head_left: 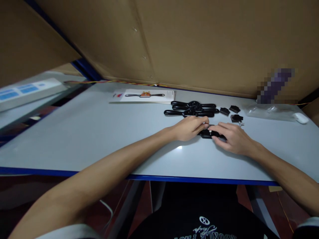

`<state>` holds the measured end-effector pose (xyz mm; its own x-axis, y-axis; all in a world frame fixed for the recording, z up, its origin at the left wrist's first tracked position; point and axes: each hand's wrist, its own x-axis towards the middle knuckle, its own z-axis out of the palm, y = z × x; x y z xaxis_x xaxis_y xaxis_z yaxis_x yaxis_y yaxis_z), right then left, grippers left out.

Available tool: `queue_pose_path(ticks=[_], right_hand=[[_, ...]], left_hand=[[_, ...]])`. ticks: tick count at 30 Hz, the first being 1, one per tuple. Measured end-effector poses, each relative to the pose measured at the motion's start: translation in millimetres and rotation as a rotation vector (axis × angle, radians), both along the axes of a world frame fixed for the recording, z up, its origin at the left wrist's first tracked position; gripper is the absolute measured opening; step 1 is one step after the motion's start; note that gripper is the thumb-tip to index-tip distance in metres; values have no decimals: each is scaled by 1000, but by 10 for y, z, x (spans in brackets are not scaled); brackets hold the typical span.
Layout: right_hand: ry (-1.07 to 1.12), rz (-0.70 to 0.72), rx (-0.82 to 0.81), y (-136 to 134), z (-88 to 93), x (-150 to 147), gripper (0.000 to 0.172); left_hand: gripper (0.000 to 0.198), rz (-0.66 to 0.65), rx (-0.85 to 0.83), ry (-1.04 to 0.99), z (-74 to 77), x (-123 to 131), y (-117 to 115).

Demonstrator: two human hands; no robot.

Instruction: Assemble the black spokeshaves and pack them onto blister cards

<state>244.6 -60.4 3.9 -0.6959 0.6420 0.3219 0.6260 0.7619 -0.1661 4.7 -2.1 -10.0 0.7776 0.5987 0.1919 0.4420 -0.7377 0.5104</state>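
Observation:
A black spokeshave lies on the table in front of me, with a small silver screw at its middle. My left hand is closed over its left side and covers that handle. From the other side, the fingers of my right hand curl round the right part, fingertips close to the screw. Just beyond my left hand, several more black spokeshaves lie side by side. Loose dark blade pieces sit to their right, and small silver screws lie beyond my right hand.
Printed packaging cards with a spokeshave picture lie at the back. Clear plastic bags, a white object and a pixelated purple item are at the right. Cardboard walls the back. A white box is on another surface at left.

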Motion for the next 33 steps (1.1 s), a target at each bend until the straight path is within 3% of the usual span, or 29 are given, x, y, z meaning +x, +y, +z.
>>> queue_pose_path(ticks=[10, 24, 33], right_hand=[[75, -74, -46, 22, -57, 0, 26], [77, -44, -90, 62, -70, 38, 36], [122, -44, -117, 50, -73, 29, 33]], left_hand=[[28, 9, 5, 1, -14, 0, -3], [28, 2, -12, -4, 23, 11, -18], [27, 0, -16, -14, 29, 18, -26]])
